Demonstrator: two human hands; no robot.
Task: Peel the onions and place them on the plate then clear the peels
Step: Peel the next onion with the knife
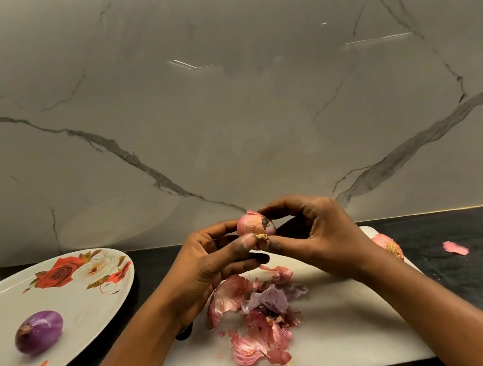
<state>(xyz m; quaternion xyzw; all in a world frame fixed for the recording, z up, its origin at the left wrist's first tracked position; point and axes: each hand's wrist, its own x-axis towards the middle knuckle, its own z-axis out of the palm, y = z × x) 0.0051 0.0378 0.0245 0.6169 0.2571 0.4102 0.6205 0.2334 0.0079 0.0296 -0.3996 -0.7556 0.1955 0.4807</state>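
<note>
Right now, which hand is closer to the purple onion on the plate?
Left. The left hand is nearer the purple onion; the right hand is farther off beyond it. Both hold another onion.

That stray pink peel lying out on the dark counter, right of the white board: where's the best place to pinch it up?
Probably the raised, curled edge of the pink peel, pinched from above with the right hand, which is nearer. It lies thin and flat on the counter, apart from the cutting board, so a lifted rim is the only purchase. Both hands currently hold an onion.

Grey-veined marble wall (222,107) w/ light glare, black countertop (480,257) below.
</note>
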